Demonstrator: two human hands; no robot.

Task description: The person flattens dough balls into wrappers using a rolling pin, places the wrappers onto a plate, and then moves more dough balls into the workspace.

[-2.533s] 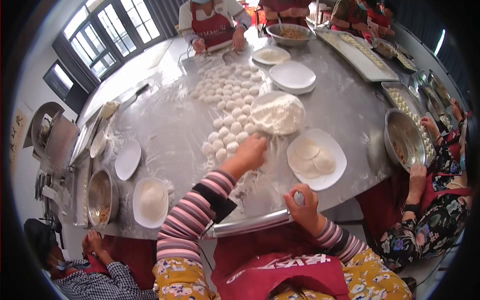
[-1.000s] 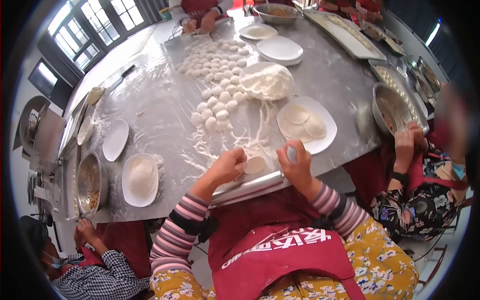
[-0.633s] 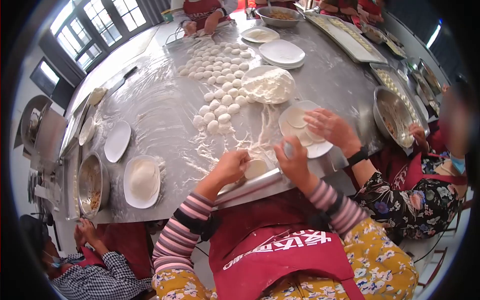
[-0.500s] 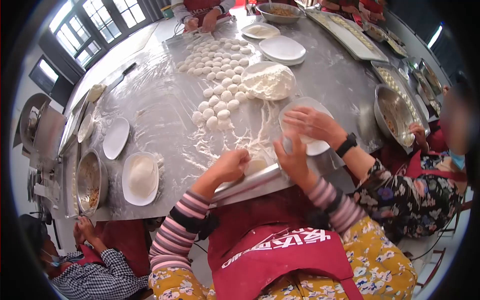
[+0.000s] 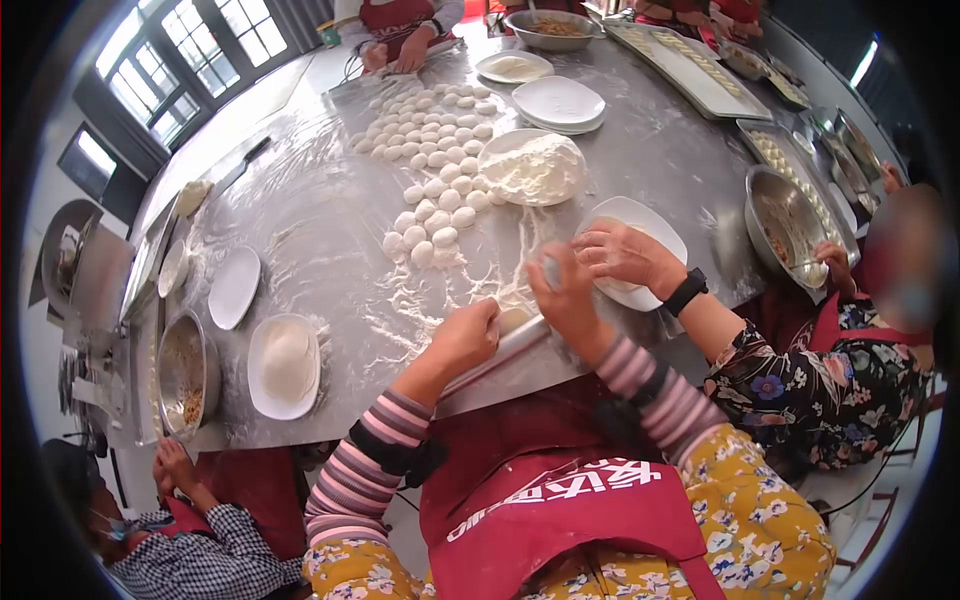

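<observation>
My left hand is closed at the near table edge, its fingertips pinching the rim of a thin dough wrapper. Just to the right, my right hand is raised slightly and curled around a rolling pin; only its grey, rounded end shows. Loose flour lies streaked across the metal beyond my hands. Farther off are several floured dough pieces and a plate heaped with flour. A co-worker's hand reaches in from the right, over a white plate close to my right hand.
On the left stand a plate of stacked wrappers, a bare white plate and a filling bowl. A steel bowl and trays of dumplings line the right. A knife lies far left. Co-workers sit on both sides.
My right hand has lifted slightly and shifted left with the rolling pin. The white plate on the right has moved right, and the co-worker's hand now sits lower, nearer my right hand.
</observation>
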